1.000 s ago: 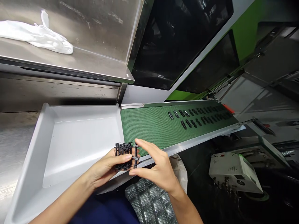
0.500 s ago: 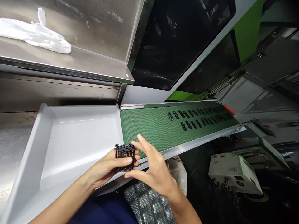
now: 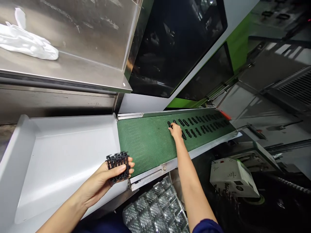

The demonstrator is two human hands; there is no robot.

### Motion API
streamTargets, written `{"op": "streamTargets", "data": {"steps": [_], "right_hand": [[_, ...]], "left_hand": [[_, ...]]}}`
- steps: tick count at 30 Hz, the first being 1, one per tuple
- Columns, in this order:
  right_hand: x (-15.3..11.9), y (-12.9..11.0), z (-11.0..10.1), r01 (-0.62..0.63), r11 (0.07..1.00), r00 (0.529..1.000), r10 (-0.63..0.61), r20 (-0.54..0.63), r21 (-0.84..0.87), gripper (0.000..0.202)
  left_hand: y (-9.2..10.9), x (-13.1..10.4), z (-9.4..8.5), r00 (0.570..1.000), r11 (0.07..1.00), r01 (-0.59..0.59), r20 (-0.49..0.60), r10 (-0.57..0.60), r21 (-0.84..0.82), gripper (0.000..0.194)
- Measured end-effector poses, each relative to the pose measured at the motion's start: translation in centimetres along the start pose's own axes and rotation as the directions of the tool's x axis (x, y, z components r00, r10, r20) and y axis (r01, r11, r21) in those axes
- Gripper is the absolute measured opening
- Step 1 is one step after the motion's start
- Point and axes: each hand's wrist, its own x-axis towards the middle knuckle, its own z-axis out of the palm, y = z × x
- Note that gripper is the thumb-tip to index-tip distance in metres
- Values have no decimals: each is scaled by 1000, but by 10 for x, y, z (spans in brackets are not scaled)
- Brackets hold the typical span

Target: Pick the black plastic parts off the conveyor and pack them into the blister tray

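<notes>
My left hand (image 3: 109, 174) is closed around a bundle of black plastic parts (image 3: 118, 165), its thumb across the front, over the corner between the white tray and the belt. My right hand (image 3: 176, 131) reaches over the green conveyor belt (image 3: 145, 139), its fingers closed at the near end of two rows of black parts (image 3: 193, 132). Its thumb and fingertips are on a black part (image 3: 169, 124) at the end of the far row. The other parts run away along the belt.
A white tray (image 3: 65, 161) adjoins the belt's left end. A white glove (image 3: 29, 42) lies on the metal shelf (image 3: 89, 77). Below the belt is a clear plastic tray with pockets (image 3: 155, 207). A pale machine box (image 3: 233, 178) stands at right, a red object (image 3: 225, 115) at the belt's far end.
My right hand has moved from beside the bundle out over the belt, onto the nearest parts. My left hand keeps its hold on the bundle. The view has shifted slightly.
</notes>
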Motion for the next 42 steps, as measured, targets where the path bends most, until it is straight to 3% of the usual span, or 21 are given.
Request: {"op": "streamTargets", "data": {"steps": [2,4,6,8,11,13,15,17,20,22,26,28,33,37,40,42], "right_hand": [[-2,-3,1,-2,999,1000,1,18,43,20],[-22,-17,9,15,994,998,-22,66,113,21],[-60,-39,23,33,978,985,-67,160,205,31],[-111,-63,38,35,952,944,-131,303,304,45],[-187,-92,53,32,911,815,-262,517,411,36],[-221,-104,55,174,900,750,-384,538,400,32],[-239,-113,55,412,858,707,-513,487,306,34],[-244,-121,54,605,766,620,-625,473,218,43],[-247,-138,60,698,659,466,-715,521,281,47],[-255,-150,69,639,656,439,-740,510,402,54],[-284,-173,99,469,704,545,-706,452,533,79],[-302,-184,115,445,707,544,-701,461,550,83],[-339,-215,150,463,660,455,-750,481,592,90],[-365,-242,169,410,675,390,-738,551,614,87],[-385,-258,184,315,722,355,-692,629,616,80],[-400,-264,198,166,751,323,-654,684,639,83]], "left_hand": [[1,0,-1,999,999,-37,-34,36,-22,42],[3,-1,0,993,996,-84,-81,81,-42,43],[4,-3,2,986,991,-123,-119,116,-56,42],[5,-7,5,982,987,-150,-124,143,-54,39],[4,-18,3,976,978,-209,-59,208,-19,33],[4,-31,-2,969,970,-242,-40,242,8,31],[5,-48,-10,968,969,-243,-56,244,39,29],[7,-68,-19,972,972,-224,-58,228,69,28],[9,-98,-33,977,977,-204,-52,207,58,31],[10,-119,-41,978,980,-198,-73,197,-6,34],[10,-162,-60,975,974,-194,-130,178,-119,33],[10,-184,-71,970,968,-203,-165,179,-144,37],[15,-236,-99,950,957,-251,-226,214,-149,45],[18,-275,-122,931,941,-300,-264,254,-154,43],[16,-302,-139,918,937,-314,-300,258,-154,42],[13,-318,-148,905,936,-326,-328,269,-132,40]]}}
